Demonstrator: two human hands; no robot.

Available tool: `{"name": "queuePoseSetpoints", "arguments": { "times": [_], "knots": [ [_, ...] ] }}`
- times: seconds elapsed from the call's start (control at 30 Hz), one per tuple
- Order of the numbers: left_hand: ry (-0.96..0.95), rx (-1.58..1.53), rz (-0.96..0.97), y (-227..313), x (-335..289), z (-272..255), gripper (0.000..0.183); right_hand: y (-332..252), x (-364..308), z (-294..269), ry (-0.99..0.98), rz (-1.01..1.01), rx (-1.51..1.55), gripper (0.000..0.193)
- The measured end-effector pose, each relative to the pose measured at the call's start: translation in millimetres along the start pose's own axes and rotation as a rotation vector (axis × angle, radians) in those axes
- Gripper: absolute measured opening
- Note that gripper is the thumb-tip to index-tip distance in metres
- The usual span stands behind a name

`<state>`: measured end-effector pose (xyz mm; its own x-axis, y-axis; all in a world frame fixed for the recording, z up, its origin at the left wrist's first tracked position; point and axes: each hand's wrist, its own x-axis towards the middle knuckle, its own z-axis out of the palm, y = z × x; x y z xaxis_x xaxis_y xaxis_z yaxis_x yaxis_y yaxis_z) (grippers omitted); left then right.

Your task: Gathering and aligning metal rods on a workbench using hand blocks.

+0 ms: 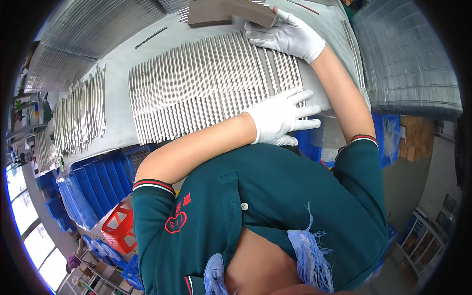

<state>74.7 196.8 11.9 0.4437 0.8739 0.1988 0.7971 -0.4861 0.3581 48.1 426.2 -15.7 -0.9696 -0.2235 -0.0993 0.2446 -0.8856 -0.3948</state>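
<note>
The fingers of the left hand are spread wide and flat, gripping nothing, their tips lying on the near right corner of a row of metal rods. The fingers of the right hand are likewise stretched out and loosely fanned, pressed down on the far right end of the same row; they hold nothing, though the fingertips reach up to the edge of a brown block. Both hands wear white knitted cotton gloves with a fine, soft weave.

The rods are thin, straight and round, of bright brushed steel, laid side by side in one dense flat sheet, too many to count, easily several dozen. The sheet lies between the two hands at its right end, with the left hand at the near edge and the right hand at the far edge. The block is one flat, rectangular slab with a matt brown face, resting at the far edge of the rods.

The worktop is smooth and pale grey. To the left lies a second, looser group of rods, slightly curved in this view. One dark thin rod lies alone near the far edge. Stacks of clear ribbed trays stand at the right. Below the worktop are blue plastic bins and one red crate.
</note>
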Motion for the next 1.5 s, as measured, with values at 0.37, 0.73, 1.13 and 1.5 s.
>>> {"name": "queuePoseSetpoints", "arguments": {
  "times": [0.37,0.73,1.13,1.5],
  "knots": [
    [-0.017,-0.002,0.029,-2,26,6,0.062,-9,-20,45,0.297,-0.150,0.019,0.046],
    [-0.061,0.021,-0.004,-4,-15,-5,0.063,10,4,27,0.141,-0.126,0.126,0.047],
    [0.156,-0.083,-0.023,6,-7,-22,0.064,-41,-61,4,0.150,-0.252,-0.274,0.071],
    [0.027,0.046,-0.280,6,-75,-30,0.071,36,72,51,-0.037,0.038,-0.309,0.065]
  ]
}}
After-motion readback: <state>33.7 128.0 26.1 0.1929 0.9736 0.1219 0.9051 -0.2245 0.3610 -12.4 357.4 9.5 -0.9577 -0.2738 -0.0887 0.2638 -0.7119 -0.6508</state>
